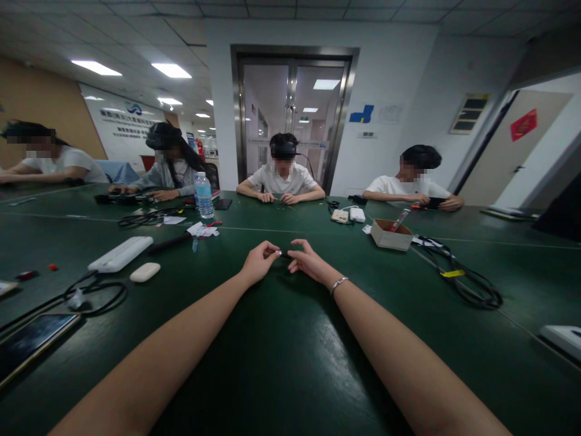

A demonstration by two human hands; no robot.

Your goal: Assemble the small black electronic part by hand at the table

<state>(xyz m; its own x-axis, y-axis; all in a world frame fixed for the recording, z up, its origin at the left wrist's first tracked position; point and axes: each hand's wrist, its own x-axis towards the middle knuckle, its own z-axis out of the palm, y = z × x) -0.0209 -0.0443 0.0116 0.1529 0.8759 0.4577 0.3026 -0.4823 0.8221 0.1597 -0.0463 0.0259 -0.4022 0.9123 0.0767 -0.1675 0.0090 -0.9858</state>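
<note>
Between the fingertips of my left hand [261, 263] is a small dark object with a shiny silvery end [283, 253], too small to make out its kind. The left fingers are pinched closed on its silvery end. My right hand [309, 263], with a bracelet [338, 284] at the wrist, is just to the right of it. Its fingers are curved and apart, close around the dark end; whether a fingertip touches it I cannot tell. Both hands are held a little above the green table [272, 363].
On the left lie a white power strip-like box [120, 254], a white oval case [145, 272], a phone [39, 339] and cables. A water bottle [204, 197] stands farther back. To the right are a cardboard box [391, 236] and a coiled cable [472, 290]. Several people sit across the table.
</note>
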